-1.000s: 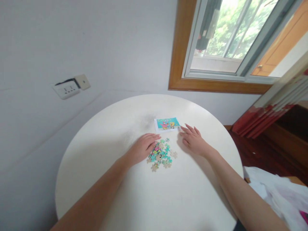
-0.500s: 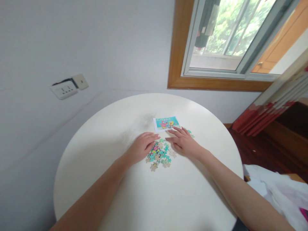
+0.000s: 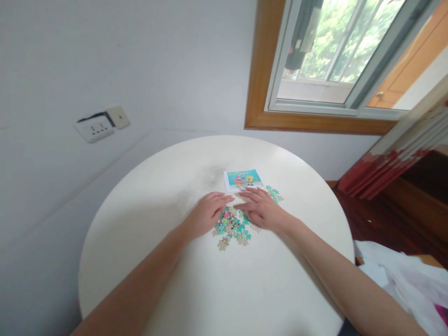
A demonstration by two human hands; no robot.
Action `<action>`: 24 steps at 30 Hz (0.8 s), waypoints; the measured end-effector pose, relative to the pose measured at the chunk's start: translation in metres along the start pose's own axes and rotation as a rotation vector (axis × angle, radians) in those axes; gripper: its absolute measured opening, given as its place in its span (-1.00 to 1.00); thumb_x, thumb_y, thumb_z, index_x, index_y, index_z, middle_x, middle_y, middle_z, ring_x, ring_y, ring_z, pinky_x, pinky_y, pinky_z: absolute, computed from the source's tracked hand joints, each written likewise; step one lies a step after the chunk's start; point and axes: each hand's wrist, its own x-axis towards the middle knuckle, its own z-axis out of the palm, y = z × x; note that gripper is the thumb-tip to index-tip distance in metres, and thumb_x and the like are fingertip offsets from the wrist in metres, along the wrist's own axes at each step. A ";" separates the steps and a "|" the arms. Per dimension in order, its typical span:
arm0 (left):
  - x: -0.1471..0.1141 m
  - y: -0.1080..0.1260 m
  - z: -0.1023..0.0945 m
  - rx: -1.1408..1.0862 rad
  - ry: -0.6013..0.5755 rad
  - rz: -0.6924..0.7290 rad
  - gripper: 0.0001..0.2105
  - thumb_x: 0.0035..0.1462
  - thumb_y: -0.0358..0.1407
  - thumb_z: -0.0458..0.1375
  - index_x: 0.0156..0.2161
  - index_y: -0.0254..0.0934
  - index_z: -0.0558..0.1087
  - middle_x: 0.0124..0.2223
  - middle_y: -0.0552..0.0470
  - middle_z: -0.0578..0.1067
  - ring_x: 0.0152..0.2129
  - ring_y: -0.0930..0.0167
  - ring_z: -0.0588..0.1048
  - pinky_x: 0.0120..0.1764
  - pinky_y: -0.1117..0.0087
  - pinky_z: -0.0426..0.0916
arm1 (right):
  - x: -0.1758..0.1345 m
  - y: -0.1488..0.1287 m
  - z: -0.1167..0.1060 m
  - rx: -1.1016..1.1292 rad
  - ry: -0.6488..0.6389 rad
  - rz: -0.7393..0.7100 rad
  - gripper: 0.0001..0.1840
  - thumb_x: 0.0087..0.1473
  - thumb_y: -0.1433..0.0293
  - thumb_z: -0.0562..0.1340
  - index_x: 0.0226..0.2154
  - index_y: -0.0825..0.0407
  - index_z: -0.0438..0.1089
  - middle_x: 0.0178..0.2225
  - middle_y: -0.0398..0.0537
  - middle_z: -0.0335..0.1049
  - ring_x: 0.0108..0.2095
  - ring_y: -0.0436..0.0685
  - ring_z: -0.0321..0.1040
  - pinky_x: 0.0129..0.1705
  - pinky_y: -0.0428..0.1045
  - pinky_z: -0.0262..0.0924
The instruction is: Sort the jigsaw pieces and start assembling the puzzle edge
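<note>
A loose pile of jigsaw puzzle pieces (image 3: 230, 227), mostly teal and tan with some pink and yellow, lies on the white round table (image 3: 224, 294). Against the pile's left edge rests my left hand (image 3: 207, 213), fingers stretched out and nothing seen in them. My right hand (image 3: 262, 208) reaches over the pile's right side with fingers spread, covering some pieces. Just beyond the fingertips is a picture card (image 3: 242, 179) with a pink and a yellow cartoon figure on teal. A smaller group of teal pieces (image 3: 274, 193) sits right of the card, beyond my right hand.
A wall with a socket (image 3: 96, 128) stands behind the table on the left. The wood-framed window (image 3: 317, 120) is at the back right, beside a red and cream curtain (image 3: 371, 165). White cloth or plastic (image 3: 395, 275) lies low at the right.
My right hand has shifted left over the pile's right side, uncovering more of the small group of teal pieces and the card's picture. My left hand has stayed nearly still.
</note>
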 end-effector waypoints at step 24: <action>0.000 -0.002 0.001 0.003 0.004 -0.008 -0.64 0.28 -0.41 -0.05 0.11 -0.24 0.42 0.08 -0.05 0.51 0.04 0.28 0.39 0.14 0.12 0.28 | -0.009 0.023 -0.014 -0.060 0.000 0.246 -0.46 0.13 0.50 0.07 0.12 -0.17 0.38 0.30 -0.09 0.11 0.35 0.29 -0.15 0.29 0.40 -0.23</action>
